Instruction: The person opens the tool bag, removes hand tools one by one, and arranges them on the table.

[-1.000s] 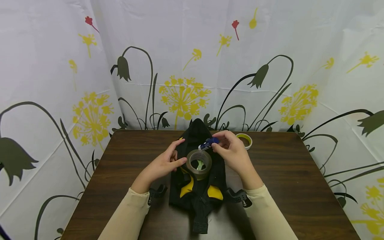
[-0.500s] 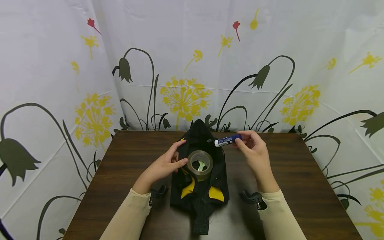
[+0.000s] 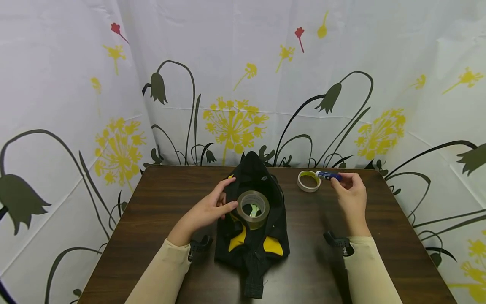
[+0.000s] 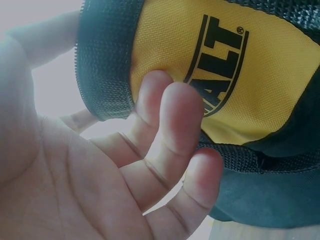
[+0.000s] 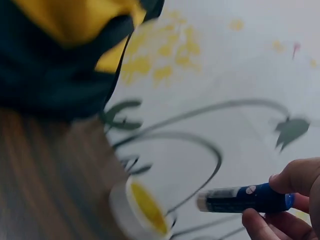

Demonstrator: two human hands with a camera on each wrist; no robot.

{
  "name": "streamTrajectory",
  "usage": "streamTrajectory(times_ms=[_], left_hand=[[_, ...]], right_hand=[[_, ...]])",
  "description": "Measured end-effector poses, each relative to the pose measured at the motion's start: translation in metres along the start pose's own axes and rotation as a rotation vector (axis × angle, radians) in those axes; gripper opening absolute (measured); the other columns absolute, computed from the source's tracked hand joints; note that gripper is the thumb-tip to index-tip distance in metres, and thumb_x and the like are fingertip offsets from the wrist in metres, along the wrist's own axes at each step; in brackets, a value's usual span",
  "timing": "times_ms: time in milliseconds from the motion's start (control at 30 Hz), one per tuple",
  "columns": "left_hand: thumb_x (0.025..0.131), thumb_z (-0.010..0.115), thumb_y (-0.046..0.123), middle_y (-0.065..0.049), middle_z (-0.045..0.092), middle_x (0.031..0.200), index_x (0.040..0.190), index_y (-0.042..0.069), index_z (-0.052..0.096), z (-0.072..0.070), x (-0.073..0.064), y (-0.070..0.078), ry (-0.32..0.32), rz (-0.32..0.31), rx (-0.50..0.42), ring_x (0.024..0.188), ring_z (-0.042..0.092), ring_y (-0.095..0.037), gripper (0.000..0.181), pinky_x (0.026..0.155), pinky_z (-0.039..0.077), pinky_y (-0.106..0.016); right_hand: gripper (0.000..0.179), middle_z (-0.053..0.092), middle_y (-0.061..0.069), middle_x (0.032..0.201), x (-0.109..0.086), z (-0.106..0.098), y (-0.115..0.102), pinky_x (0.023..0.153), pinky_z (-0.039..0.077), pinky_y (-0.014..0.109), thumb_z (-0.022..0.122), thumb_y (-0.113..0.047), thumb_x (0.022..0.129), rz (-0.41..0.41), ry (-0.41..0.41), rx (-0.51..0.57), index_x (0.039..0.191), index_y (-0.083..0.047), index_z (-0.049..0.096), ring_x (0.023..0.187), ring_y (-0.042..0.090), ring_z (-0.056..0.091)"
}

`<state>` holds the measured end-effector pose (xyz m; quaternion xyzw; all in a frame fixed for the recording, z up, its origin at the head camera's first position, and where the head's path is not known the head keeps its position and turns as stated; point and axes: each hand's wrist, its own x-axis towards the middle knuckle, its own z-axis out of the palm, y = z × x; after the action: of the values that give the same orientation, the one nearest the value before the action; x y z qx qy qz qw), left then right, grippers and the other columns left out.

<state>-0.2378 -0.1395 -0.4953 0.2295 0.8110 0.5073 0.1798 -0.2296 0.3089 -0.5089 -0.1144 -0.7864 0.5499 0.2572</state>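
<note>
A black and yellow zippered bag (image 3: 275, 228) stands on the table with its mouth open. Lettering shows on its yellow panel (image 4: 260, 75) in the left wrist view. My left hand (image 3: 205, 211) holds the bag's left rim, thumb and forefinger over the edge and the other fingers bent against the outside. A roll of brown packing tape (image 3: 243, 216) sits in the mouth, with something pale green showing through its core. To the right of the bag, my right hand (image 3: 351, 198) pinches a blue glue stick (image 5: 240, 199) by one end, its white end pointing left.
A white tape roll with a yellow inside (image 3: 308, 188) lies on the dark wood table (image 3: 379, 236), just left of the glue stick. Behind the table hangs a white flower-printed curtain (image 3: 228, 42).
My right hand has moved from over the bag's mouth to the right, carrying the glue stick, and the white tape roll is in plain view. My left hand stays at the rim.
</note>
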Motion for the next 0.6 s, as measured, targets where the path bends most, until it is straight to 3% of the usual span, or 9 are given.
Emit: streamTrajectory(times_ms=[167,433,600], left_hand=[[0.11,0.066,0.042,-0.012,0.054,0.089,0.174,0.033,0.02,0.001,0.001,-0.001,0.0,-0.003,0.003,0.082,0.064,-0.051,0.079,0.072,0.058,-0.047],[0.109,0.067,0.043,-0.012,0.055,0.089,0.174,0.034,0.02,0.001,0.001,-0.002,0.0,0.0,0.0,0.082,0.064,-0.051,0.08,0.073,0.058,-0.048],[0.109,0.067,0.042,-0.012,0.055,0.089,0.174,0.033,0.02,0.001,0.0,0.001,0.0,-0.003,-0.002,0.083,0.064,-0.051,0.08,0.074,0.058,-0.048]], right_hand=[[0.035,0.072,0.02,0.114,0.007,-0.003,0.032,0.067,0.047,0.01,0.083,-0.016,0.098,0.068,0.043,-0.152,0.124,0.003,0.069,0.082,-0.005,0.059],[0.039,0.07,0.02,0.117,0.016,0.003,0.074,0.067,0.046,0.014,0.084,-0.019,0.097,0.182,0.031,-0.167,0.123,0.004,0.067,0.088,0.007,0.058],[0.039,0.068,0.024,0.123,0.017,0.004,0.085,0.074,0.044,0.019,0.083,-0.019,0.098,0.243,-0.023,-0.225,0.124,0.005,0.066,0.098,0.021,0.06]])
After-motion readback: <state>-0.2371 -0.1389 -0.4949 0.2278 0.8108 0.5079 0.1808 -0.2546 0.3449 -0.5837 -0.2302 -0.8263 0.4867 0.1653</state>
